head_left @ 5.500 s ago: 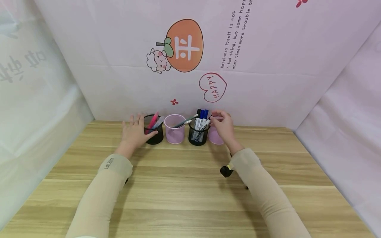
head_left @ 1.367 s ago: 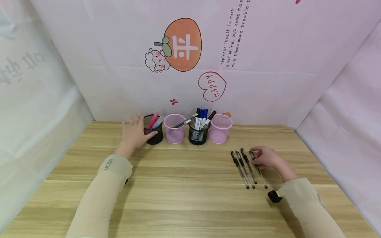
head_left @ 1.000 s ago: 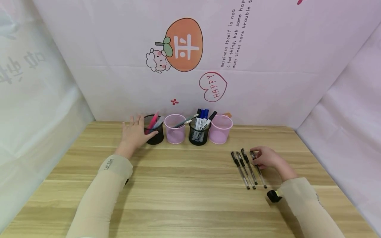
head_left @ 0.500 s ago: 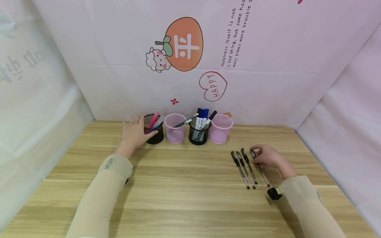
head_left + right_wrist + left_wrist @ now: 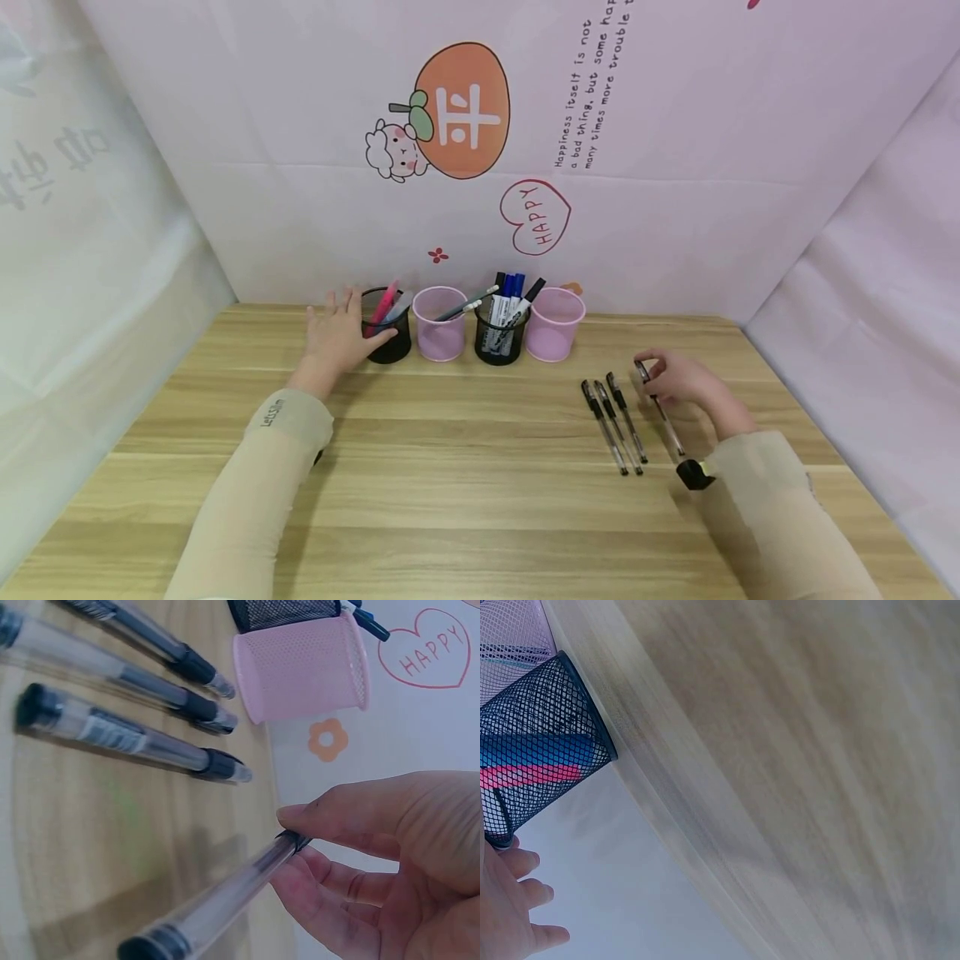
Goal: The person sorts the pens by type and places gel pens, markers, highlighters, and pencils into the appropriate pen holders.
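Observation:
In the head view, my right hand [image 5: 678, 379] pinches a clear gel pen [image 5: 664, 421] near its black cap between thumb and fingers. The right wrist view has this pen [image 5: 232, 892] tilted, its black end toward the camera. To its left, three similar gel pens [image 5: 632, 425] lie side by side on the table. My left hand [image 5: 333, 337], fingers spread, rests against the left side of a black mesh cup [image 5: 395, 348], thumb across its front. A pink pen [image 5: 384, 307] and a bluish one stand inside. The left wrist view catches that hand's fingertips [image 5: 536, 892] just past the cup's rim.
Along the back wall stand a pink mesh cup [image 5: 441, 342] with pencils, a black mesh cup [image 5: 495, 354] of black and blue markers, and another pink mesh cup [image 5: 553, 337] at the right end. White printed cloth [image 5: 675, 233] rises behind the wooden table [image 5: 450, 500].
My right hand was at the right pink cup, then at the rightmost pen in the row. It has since raised that pen and drawn it back and right, away from the others. My left hand stays put.

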Motion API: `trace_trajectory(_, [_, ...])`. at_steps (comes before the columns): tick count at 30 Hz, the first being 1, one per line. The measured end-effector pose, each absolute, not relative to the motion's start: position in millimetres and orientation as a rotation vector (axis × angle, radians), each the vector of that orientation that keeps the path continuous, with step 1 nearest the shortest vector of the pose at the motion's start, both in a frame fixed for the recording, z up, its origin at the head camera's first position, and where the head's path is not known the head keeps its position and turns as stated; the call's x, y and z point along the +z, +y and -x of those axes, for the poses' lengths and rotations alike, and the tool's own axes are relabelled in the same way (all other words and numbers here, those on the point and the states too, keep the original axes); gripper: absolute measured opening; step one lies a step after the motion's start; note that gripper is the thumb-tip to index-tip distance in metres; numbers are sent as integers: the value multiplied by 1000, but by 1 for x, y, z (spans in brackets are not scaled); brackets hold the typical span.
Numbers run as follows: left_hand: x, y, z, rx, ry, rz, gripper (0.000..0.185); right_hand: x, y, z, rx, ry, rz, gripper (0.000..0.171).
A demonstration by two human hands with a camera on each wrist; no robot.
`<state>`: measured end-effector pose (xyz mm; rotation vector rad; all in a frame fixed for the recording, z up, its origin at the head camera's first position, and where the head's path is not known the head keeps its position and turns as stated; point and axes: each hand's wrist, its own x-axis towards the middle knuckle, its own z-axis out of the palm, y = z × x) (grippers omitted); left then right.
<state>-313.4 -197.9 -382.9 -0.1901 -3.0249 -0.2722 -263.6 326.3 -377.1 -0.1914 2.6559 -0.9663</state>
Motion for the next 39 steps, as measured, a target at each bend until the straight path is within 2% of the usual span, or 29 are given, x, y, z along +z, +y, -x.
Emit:
trace_trajectory(17, [-386, -200, 315, -284, -3023, 200, 108, -343, 316, 277, -1085, 2687, 187, 69])
trace_trajectory(39, [-386, -201, 316, -308, -3017, 205, 108, -326, 298, 293, -1612, 2632, 110, 74])
